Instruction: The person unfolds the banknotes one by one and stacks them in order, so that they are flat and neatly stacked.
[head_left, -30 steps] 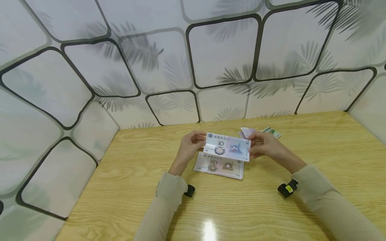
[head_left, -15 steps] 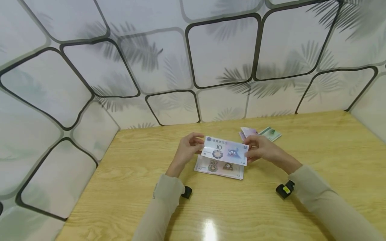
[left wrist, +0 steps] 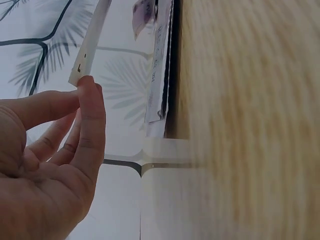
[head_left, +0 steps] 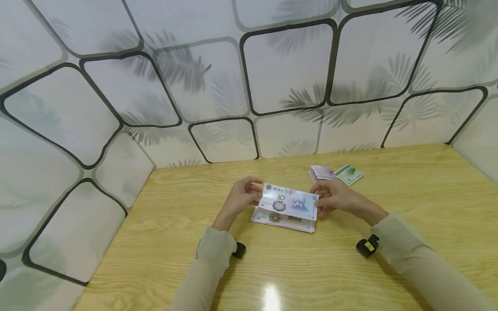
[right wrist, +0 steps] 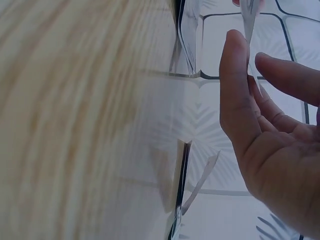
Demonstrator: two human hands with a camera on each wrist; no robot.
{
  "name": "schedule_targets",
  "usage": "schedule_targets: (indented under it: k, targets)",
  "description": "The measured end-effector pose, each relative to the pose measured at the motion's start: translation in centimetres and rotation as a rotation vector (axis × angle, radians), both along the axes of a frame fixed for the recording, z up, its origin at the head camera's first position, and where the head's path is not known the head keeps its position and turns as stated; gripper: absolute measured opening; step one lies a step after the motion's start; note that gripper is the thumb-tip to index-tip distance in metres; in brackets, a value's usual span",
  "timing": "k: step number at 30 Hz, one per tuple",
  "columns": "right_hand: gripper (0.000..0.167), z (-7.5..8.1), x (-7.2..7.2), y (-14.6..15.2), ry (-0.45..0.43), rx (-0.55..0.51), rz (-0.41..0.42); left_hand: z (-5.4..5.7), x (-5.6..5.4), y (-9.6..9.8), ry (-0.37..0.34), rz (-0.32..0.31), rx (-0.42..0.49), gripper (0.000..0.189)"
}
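A play banknote marked 10 [head_left: 288,202] is stretched between both hands, held above a small stack of notes topped by one marked 20 [head_left: 282,222]. My left hand [head_left: 240,195] pinches its left end; in the left wrist view the thumb and fingertips of that hand [left wrist: 60,150] meet at a corner of the note [left wrist: 89,50]. At the opposite end, my right hand [head_left: 337,196] pinches the note between thumb and fingers. From the right wrist, the note [right wrist: 248,15] appears edge-on, apart from the stack [right wrist: 185,40] on the table. The 10 note partly covers the 20 print.
Behind the right hand lie a folded purple note [head_left: 323,172] and a green note [head_left: 349,174]. The wooden table [head_left: 303,268] runs back to a wall [head_left: 288,69] patterned with leaves and dark outlines.
Both hands have come down and slightly left and toward me, carrying the 10 note lower over the stack. More of the purple and green notes now shows behind the right hand.
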State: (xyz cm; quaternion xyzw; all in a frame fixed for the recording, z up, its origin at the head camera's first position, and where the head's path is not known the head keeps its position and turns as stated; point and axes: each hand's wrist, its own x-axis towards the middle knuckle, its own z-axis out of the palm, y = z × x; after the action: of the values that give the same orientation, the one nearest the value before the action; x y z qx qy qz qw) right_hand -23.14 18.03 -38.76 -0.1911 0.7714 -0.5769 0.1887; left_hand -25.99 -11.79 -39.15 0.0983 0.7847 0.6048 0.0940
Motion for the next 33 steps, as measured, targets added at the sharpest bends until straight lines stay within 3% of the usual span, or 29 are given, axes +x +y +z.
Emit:
schedule_targets:
  k: [19, 33]
  targets:
    - [0.027, -0.14, 0.01, -0.88, -0.058, 0.092, 0.031, 0.16, 0.58, -0.75, -0.121, -0.094, -0.016, 0.034]
    - [0.033, -0.04, 0.09, -1.0, -0.086, 0.115, 0.044, -0.1, 0.44, -0.92, -0.119, -0.062, -0.1, 0.031]
